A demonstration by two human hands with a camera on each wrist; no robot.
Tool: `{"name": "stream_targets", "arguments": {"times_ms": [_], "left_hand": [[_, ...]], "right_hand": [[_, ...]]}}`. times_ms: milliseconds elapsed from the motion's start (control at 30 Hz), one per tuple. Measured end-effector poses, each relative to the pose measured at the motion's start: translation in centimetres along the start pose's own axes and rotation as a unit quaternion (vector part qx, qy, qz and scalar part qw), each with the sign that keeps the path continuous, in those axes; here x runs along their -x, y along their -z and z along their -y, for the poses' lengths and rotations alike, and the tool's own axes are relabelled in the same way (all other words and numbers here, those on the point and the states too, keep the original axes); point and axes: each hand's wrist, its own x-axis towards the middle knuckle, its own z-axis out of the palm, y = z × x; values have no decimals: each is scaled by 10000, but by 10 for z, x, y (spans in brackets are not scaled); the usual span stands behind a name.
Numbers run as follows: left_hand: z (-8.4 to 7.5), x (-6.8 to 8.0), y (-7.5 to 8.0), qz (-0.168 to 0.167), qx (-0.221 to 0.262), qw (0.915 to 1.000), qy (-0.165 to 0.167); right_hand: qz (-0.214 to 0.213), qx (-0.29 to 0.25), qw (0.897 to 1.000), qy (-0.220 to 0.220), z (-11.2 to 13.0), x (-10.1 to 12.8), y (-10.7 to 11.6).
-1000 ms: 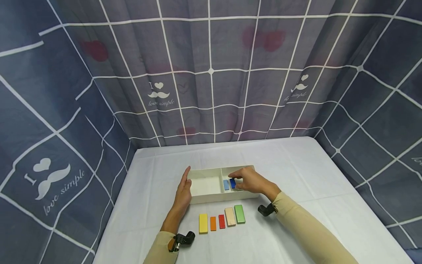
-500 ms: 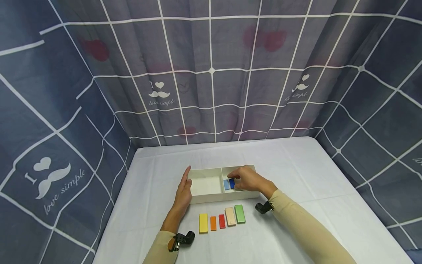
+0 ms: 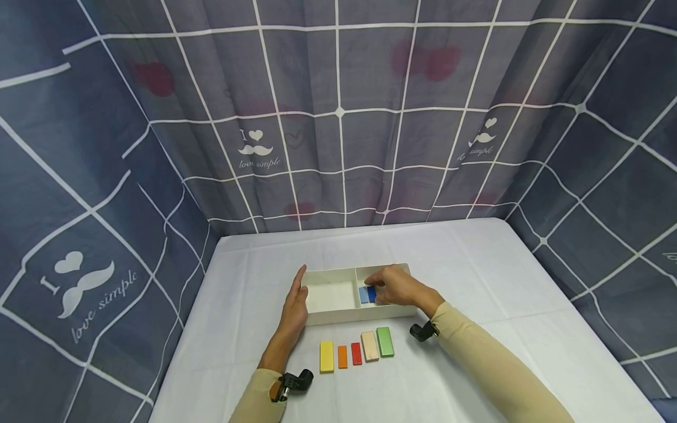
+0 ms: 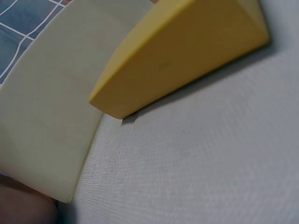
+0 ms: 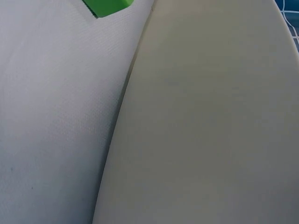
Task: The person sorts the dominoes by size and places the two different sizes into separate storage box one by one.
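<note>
A cream box (image 3: 333,317) with a divider stands on the white-covered table. Its right compartment holds a light blue block (image 3: 363,295) and, close beside it on the right, a dark blue block (image 3: 372,294). My right hand (image 3: 400,286) reaches into that compartment and pinches the dark blue block; its thumb side is partly hidden. Against the box's left end rests my left hand (image 3: 293,305), fingers extended along the wall. In the left wrist view, only a bit of that hand shows at the lower left corner. The right wrist view shows the box's outer front wall (image 5: 201,112), with no hand visible.
In front of the box lies a row of blocks: yellow (image 3: 327,357), orange (image 3: 342,356), red (image 3: 356,353), beige (image 3: 369,346) and green (image 3: 385,342). A grey checked curtain (image 3: 312,141) encloses the table at the back and sides.
My right hand has shifted slightly left with the dark blue block, bringing it closer to the light blue one. The left hand and the row in front have stayed put.
</note>
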Motion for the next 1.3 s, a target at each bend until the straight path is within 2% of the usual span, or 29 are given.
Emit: {"name": "stream_targets", "arguments": {"times_ms": [267,600,833,1300], "left_hand": [[-2,2,0,8,17,10000,-91],[0,1,0,113,132,9998,-67],[1,0,1,64,104,9998,-129],[1,0,1,51,86,9999,-133]], "right_hand": [[-16,-86,9999,-73,2,1,0],[-171,63,9998,-37,2,3,2],[-315,161,9994,47,9,8,12],[-642,-52,9978,154,21,22,28]]}}
